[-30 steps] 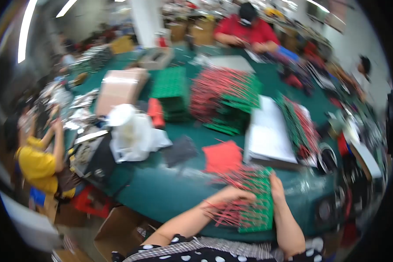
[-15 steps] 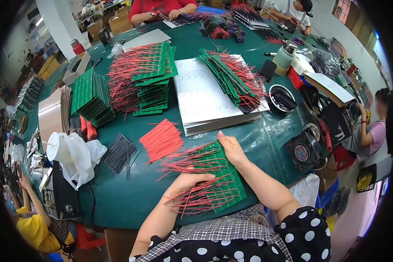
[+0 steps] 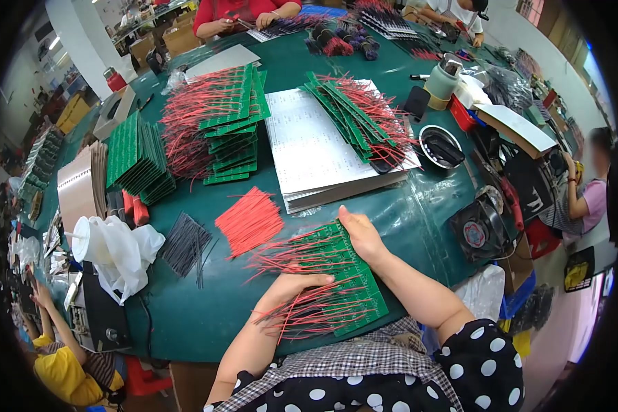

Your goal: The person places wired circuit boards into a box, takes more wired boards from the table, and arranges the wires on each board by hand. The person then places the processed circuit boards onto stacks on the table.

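Note:
A green circuit board panel (image 3: 364, 295) with rows of red wires, a few dark ones among them, is held in front of my body near the table edge. My left hand (image 3: 301, 285) grips its left side, the thumb lying over the board between two bunches of wires and the fingers hidden beneath. At the far right corner, my right hand (image 3: 361, 237) is closed on the board edge with its thumb on top. A pile of loose red wires (image 3: 249, 221) lies just beyond, with a pile of black wires (image 3: 187, 244) to its left.
Wired boards (image 3: 216, 130) are stacked at the back left, beside bare green boards (image 3: 132, 154). More wired boards (image 3: 347, 117) rest on a thick stack of white sheets (image 3: 292, 147). A small fan (image 3: 475, 233) stands at right, a white spool (image 3: 82, 237) at left. Co-workers sit around the table.
My view has shifted slightly, so the table things appear a little further left. Both hands keep their hold on the board, which has barely moved.

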Demonstrator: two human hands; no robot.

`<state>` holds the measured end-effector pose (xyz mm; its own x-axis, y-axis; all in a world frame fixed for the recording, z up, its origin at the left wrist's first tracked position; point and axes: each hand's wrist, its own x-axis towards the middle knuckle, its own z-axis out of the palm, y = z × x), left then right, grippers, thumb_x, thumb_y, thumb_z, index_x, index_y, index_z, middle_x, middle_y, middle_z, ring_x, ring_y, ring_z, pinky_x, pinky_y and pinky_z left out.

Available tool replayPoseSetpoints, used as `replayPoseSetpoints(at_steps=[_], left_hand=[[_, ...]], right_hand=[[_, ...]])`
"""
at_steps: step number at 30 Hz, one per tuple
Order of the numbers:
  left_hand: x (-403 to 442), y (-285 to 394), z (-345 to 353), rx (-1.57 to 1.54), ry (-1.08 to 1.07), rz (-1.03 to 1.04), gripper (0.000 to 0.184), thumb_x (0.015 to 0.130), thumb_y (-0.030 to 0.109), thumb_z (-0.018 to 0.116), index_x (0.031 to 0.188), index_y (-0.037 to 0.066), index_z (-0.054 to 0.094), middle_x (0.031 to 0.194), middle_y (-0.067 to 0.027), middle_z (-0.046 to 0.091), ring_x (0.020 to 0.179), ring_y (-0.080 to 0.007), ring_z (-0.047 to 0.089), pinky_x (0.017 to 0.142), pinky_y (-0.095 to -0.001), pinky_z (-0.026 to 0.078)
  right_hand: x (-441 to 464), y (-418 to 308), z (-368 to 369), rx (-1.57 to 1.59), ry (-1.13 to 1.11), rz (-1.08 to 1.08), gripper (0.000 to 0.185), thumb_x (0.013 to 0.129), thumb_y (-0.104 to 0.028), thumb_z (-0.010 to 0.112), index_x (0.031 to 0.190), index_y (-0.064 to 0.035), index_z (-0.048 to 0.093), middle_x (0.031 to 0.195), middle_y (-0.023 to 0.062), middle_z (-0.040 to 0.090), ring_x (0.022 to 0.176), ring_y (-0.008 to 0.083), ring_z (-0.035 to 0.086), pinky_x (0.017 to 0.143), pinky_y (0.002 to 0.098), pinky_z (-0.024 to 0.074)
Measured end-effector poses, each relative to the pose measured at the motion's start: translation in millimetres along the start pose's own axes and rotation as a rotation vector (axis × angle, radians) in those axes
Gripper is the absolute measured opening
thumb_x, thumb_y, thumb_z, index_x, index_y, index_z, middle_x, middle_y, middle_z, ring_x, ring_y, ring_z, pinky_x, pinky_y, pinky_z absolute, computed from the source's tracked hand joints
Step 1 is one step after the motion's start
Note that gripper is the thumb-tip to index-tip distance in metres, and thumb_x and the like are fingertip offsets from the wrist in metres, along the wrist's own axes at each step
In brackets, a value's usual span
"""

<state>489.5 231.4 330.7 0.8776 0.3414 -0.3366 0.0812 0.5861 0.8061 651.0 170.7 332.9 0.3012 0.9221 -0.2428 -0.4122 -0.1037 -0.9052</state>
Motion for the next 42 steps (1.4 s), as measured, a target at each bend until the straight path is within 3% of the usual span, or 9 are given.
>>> replayPoseSetpoints(at_steps=[4,8,16,24,32,35,40,41,42], left_hand=[[4,1,-15,-0.038,0.191,-0.058,0.024,0.070,-0.001,0.064,0.092,0.001,0.056,0.081,-0.0034,0.059,0.067,-0.0117,0.057,0.057,-0.0237,0.046],[-7,20,-12,-0.255,0.348,0.119,0.027,0.069,-0.004,0.063,0.095,0.000,0.056,0.086,-0.0067,0.061,0.074,-0.0161,0.060,0.066,-0.0266,0.050],[-13,21,-15,-0.173,0.251,-0.127,0.026,0.070,0.001,0.066,0.095,-0.002,0.059,0.088,-0.0094,0.062,0.074,-0.0175,0.060,0.068,-0.0286,0.050],[-14,18,-24,-0.299,0.169,-0.120,0.032,0.068,-0.005,0.065,0.099,0.000,0.057,0.092,-0.0096,0.061,0.081,-0.0185,0.060,0.073,-0.0294,0.050],[-17,24,-33,-0.337,0.353,-0.130,0.022,0.072,0.005,0.065,0.092,-0.001,0.059,0.086,-0.0082,0.062,0.076,-0.0160,0.060,0.065,-0.0264,0.048],[-31,41,-35,-0.214,0.662,0.047,0.018,0.072,0.008,0.066,0.086,0.000,0.060,0.081,-0.0060,0.061,0.076,-0.0141,0.058,0.070,-0.0260,0.045],[-65,73,-20,-0.341,0.619,0.420,0.038,0.077,0.016,0.050,0.114,0.010,0.049,0.091,-0.0053,0.057,0.075,-0.0157,0.057,0.066,-0.0337,0.049],[-69,75,-9,-0.437,0.580,0.443,0.041,0.077,0.017,0.049,0.118,0.013,0.046,0.088,-0.0054,0.057,0.072,-0.0160,0.057,0.064,-0.0337,0.049],[-72,75,-3,-0.531,0.544,0.467,0.045,0.077,0.018,0.048,0.122,0.016,0.043,0.085,-0.0055,0.057,0.069,-0.0164,0.057,0.061,-0.0338,0.049]], right_hand=[[1,5,-5,-0.441,0.101,-0.162,0.045,0.092,-0.038,0.038,0.072,-0.0009,0.054,0.061,0.0037,0.053,0.058,0.0075,0.046,0.056,0.0261,0.0401],[-4,4,-1,-0.784,0.013,-0.214,0.043,0.092,-0.034,0.039,0.073,0.0015,0.055,0.056,0.0090,0.051,0.054,0.0107,0.045,0.054,0.0318,0.0396],[-4,8,-2,-0.613,-0.123,-0.167,0.041,0.091,-0.030,0.042,0.071,0.0039,0.053,0.055,0.0010,0.048,0.056,0.0051,0.039,0.050,0.0267,0.0367],[-8,8,4,-0.048,-0.318,-0.009,0.044,0.092,-0.036,0.038,0.098,0.0030,0.058,0.090,0.0058,0.061,0.078,0.0077,0.054,0.071,0.0220,0.0441],[-21,-36,-13,-0.257,-0.035,-0.083,0.040,0.092,-0.037,0.039,0.070,-0.0045,0.050,0.056,-0.0022,0.046,0.049,0.0039,0.040,0.043,0.0211,0.0325],[-42,-47,-34,-0.421,0.026,-0.135,0.039,0.092,-0.034,0.040,0.069,-0.0032,0.050,0.056,-0.0024,0.045,0.051,0.0037,0.039,0.044,0.0212,0.0318],[-88,-21,-44,-0.609,0.262,-0.193,0.037,0.091,-0.030,0.042,0.071,-0.0004,0.053,0.056,0.0012,0.049,0.055,0.0126,0.050,0.052,0.0299,0.0398],[-95,-23,-47,-1.088,0.314,-0.072,0.033,0.089,-0.031,0.044,0.079,-0.0011,0.056,0.066,0.0099,0.057,0.063,0.0251,0.057,0.059,0.0348,0.0431],[-100,-26,-43,-1.082,0.321,-0.066,0.033,0.089,-0.031,0.044,0.079,-0.0011,0.056,0.066,0.0099,0.057,0.063,0.0251,0.057,0.059,0.0348,0.0431]])
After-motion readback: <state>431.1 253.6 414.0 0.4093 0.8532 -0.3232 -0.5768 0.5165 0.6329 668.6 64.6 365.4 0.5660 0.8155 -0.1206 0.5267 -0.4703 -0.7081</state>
